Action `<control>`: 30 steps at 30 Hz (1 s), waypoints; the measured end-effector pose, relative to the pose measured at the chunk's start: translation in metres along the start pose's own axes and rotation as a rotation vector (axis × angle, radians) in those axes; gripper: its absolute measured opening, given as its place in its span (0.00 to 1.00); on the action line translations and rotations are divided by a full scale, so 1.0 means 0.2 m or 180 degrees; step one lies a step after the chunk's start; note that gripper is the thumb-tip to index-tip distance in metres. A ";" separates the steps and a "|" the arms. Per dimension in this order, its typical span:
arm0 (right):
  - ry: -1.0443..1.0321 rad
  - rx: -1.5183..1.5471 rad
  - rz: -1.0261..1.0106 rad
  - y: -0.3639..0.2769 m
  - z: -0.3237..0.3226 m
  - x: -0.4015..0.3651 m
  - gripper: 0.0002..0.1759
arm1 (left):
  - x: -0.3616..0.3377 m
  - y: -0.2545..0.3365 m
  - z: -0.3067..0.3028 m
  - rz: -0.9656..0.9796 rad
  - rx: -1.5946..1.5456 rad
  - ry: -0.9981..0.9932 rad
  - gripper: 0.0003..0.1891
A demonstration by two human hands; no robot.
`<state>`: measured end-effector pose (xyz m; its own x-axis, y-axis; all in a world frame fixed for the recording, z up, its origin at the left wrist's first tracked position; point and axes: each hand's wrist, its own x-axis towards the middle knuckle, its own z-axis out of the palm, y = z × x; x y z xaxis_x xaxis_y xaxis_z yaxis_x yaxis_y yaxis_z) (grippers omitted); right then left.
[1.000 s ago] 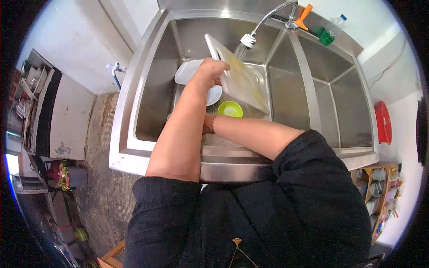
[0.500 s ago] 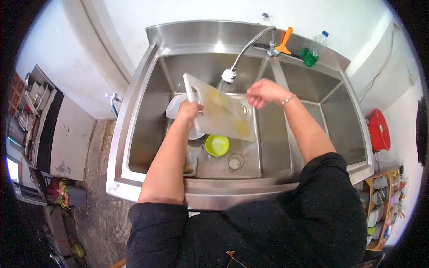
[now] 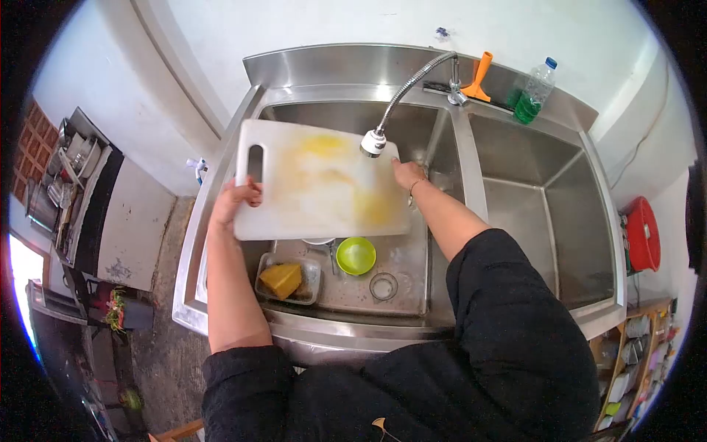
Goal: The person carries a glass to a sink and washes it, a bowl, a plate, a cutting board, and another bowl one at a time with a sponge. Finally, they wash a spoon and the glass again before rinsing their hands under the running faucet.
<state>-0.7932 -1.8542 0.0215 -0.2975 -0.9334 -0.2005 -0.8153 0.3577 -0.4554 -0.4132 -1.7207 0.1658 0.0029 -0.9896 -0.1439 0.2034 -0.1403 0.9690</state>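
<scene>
A white cutting board (image 3: 309, 210) with yellow stains is tilted over the left sink basin. My left hand (image 3: 239, 200) is closed on its left edge, fingers through the handle slot. At the opposite edge, my right hand (image 3: 407, 175) grips the board, its fingers partly hidden behind it. The white faucet head (image 3: 373, 144) hangs in front of the board's upper right. Below lie a lime-green bowl (image 3: 356, 256), a clear glass (image 3: 383, 286) and a plastic container (image 3: 312, 283) with a yellow sponge (image 3: 282, 281). A white dish is mostly hidden under the board.
Steel walls enclose the left basin, and a divider (image 3: 475, 177) separates it from the right basin (image 3: 515, 228). On the back ledge are an orange-handled squeegee (image 3: 480, 77) and a bottle of green liquid (image 3: 535, 92). A red basin (image 3: 643, 234) hangs at right.
The board has moved up and left, turning its stained face toward me. My right hand, free before, now holds its right edge. The sponge container has come into view.
</scene>
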 end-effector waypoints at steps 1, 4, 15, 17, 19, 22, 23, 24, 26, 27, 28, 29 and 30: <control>-0.0313 0.0463 0.0118 -0.03 -0.02 -0.04 0.42 | -0.03 0.05 -0.04 0.0066 -0.0027 -0.0044 0.10; -0.1299 0.1866 0.0270 -0.10 -0.01 -0.17 0.46 | -0.16 0.19 -0.07 0.0245 0.0049 0.0104 0.10; -0.0786 0.0757 -0.0239 -0.05 0.29 -0.29 0.39 | -0.25 0.21 -0.09 -0.0172 0.0696 0.0275 0.09; -0.0940 0.0432 -0.0221 -0.02 0.13 -0.28 0.36 | -0.19 0.15 -0.08 -0.0381 0.0842 0.0307 0.09; -0.1018 0.0282 -0.0251 -0.02 -0.03 -0.31 0.34 | -0.15 0.08 -0.11 -0.0463 0.0854 0.0209 0.10; -0.1203 0.0278 -0.0283 -0.02 -0.19 -0.32 0.31 | -0.16 0.03 -0.15 -0.0470 0.1068 0.0291 0.09; -0.1281 0.0286 -0.0282 -0.02 -0.23 -0.33 0.30 | -0.16 0.01 -0.16 -0.0468 0.1248 0.0313 0.08; -0.1362 0.0164 -0.0205 -0.04 -0.34 -0.39 0.27 | -0.15 0.00 -0.18 -0.0464 0.1425 0.0338 0.07; -0.1511 -0.0094 -0.0041 -0.08 -0.58 -0.54 0.22 | -0.03 -0.10 -0.24 -0.0636 0.2424 0.0188 0.13; -0.1503 0.0426 0.0057 -0.03 -0.60 -0.55 0.20 | 0.00 -0.14 -0.25 -0.0721 0.2910 0.0101 0.16; -0.1487 0.0947 0.0146 0.03 -0.63 -0.56 0.18 | -0.05 -0.10 -0.12 -0.0718 0.3346 0.0275 0.23; -0.1469 0.1477 0.0226 0.08 -0.65 -0.56 0.17 | 0.00 -0.14 -0.09 -0.0773 0.3788 0.0089 0.27; -0.1427 0.1704 0.0235 0.10 -0.66 -0.56 0.16 | 0.03 -0.21 -0.07 -0.0695 0.3887 0.0147 0.27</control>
<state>-0.8431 -1.7467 0.1494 -0.0153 -0.8457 -0.5334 -0.4097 0.4919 -0.7682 -0.4089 -1.7201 0.1214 0.1232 -0.9432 -0.3085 -0.8405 -0.2644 0.4728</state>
